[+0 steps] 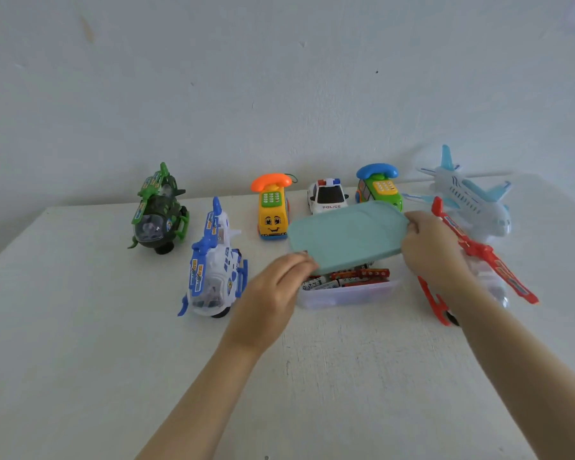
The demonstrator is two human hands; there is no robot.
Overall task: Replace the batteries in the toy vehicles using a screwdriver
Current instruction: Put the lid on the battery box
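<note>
a: hands first?
b: left hand (276, 290) pinches the near left corner of the teal lid (346, 234). right hand (432, 247) grips the lid's right end, fingers curled over the edge.

a: lid seated?
b: no. held tilted above the clear box (346, 295), far edge higher. batteries (356, 277) show inside under the near edge, red labels and white labels.

a: around it?
b: the box sits mid table (80, 327). blue helicopter (213, 263) just left of the left hand, green helicopter (158, 214) beyond it toward the far left corner. along the far edge: yellow phone car (272, 210), police car (327, 195), green phone car (379, 185), the last two partly behind the lid. pale blue plane (472, 200) near the far right corner, red helicopter (478, 252) in front of it, partly under the right forearm.
</note>
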